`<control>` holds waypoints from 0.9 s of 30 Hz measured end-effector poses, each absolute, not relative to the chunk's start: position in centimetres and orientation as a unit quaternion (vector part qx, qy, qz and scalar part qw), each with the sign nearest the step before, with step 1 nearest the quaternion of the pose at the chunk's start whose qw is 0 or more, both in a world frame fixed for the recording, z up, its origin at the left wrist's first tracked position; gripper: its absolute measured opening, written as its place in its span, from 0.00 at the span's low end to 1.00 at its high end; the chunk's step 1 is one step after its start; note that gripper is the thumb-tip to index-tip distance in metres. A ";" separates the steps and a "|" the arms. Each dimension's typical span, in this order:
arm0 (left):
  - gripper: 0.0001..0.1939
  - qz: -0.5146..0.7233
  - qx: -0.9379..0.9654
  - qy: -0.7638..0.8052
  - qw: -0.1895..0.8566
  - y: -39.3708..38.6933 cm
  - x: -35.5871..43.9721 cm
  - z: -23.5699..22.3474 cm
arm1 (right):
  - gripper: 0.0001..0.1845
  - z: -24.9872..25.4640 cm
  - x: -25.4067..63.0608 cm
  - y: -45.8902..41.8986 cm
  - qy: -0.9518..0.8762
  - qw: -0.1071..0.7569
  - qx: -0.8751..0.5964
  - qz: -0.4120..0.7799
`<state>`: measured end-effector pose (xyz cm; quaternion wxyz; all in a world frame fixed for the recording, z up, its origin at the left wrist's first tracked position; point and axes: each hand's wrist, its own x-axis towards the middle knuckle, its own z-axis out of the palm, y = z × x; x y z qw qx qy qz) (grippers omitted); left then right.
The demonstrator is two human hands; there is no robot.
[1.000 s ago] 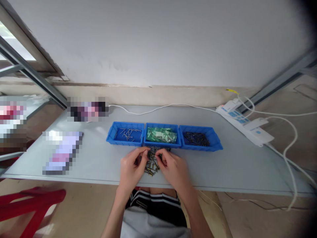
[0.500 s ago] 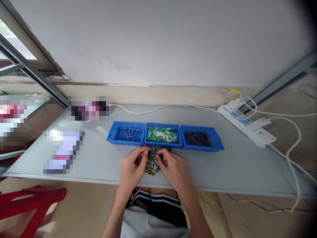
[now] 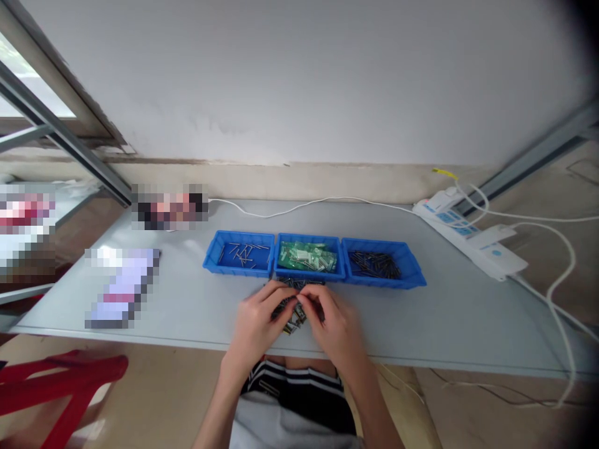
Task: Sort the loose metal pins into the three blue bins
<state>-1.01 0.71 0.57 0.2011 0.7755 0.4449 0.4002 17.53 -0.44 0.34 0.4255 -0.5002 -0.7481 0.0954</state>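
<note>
My left hand (image 3: pixel 264 312) and my right hand (image 3: pixel 331 318) meet over a heap of mixed screws (image 3: pixel 296 322) near the table's front edge. Thumb and fingers of each are pinched together, and the fingertips of the two hands touch or nearly touch. Whatever lies between them is too small to make out. Just beyond the heap stand three blue bins in a row. Several silvery nails or screws lie in the left bin (image 3: pixel 238 269). Green-and-clear plastic packets fill the middle bin (image 3: pixel 309 274). Dark screws are in the right bin (image 3: pixel 412 274).
A white power strip (image 3: pixel 472 240) with cables lies at the right of the grey table (image 3: pixel 187 318). A thin white cord (image 3: pixel 266 216) runs along the back. Blurred-out items sit at the left. A red stool (image 3: pixel 70 380) stands on the floor.
My hands have come together over the heap; the left moved right until its fingertips reached those of the right. The bins stay where they were.
</note>
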 end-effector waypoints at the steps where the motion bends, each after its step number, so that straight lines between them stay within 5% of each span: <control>1: 0.08 0.400 0.776 0.441 0.208 0.7 -1.0 0.5 | 0.10 0.4 17.5 -0.5 -0.750 0.427 -0.496 0.100; 27: 0.07 0.494 0.642 0.463 0.360 0.5 0.0 1.0 | 0.06 0.5 17.7 -0.7 -0.736 0.493 -0.439 0.150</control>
